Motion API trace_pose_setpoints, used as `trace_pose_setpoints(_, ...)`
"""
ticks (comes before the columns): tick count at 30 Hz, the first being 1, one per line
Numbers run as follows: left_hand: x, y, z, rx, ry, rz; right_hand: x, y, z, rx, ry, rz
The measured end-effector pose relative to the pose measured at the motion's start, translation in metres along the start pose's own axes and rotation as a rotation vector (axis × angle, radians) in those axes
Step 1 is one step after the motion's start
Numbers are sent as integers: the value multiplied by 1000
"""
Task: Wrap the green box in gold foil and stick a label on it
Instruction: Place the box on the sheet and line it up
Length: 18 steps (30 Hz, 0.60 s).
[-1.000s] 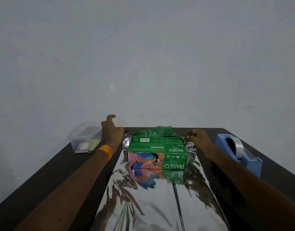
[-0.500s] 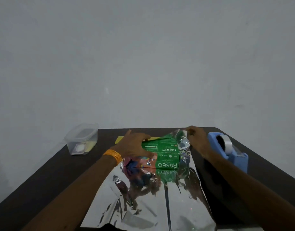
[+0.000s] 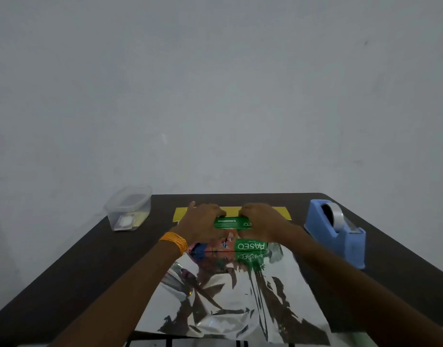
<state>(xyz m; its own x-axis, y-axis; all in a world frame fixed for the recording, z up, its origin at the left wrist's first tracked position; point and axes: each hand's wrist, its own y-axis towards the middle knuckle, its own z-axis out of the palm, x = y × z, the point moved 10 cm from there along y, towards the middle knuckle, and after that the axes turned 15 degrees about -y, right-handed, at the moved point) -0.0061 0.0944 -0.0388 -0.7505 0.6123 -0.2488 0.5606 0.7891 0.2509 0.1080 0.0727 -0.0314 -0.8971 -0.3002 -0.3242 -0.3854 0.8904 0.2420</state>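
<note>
Left hand (image 3: 203, 224): reaches forward, palm down on the box (image 3: 250, 245), fingers curled over its top and gripping it.
Right hand (image 3: 261, 221): mirrors it just to the right, fingers curled on the same top, holding the box.
Box: at the far end of the foil (image 3: 230, 296), mid-table (image 3: 90, 259), its printed face toward the camera.
Change: half a second ago the hands were apart, the right one at the foil's far right corner. Now they nearly meet, and a gold edge (image 3: 281, 212) shows full width beyond them.
Count: two hands, one box, one foil sheet, one tub (image 3: 128, 209) far left, one dispenser (image 3: 340, 229) right, one wristband (image 3: 174, 242).
</note>
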Motion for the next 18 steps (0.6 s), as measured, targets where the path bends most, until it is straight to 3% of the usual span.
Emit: trace_pose_setpoints(18, -23, -26, -7, -106, 160, 12, 11, -29, -17, -197, -175, 65)
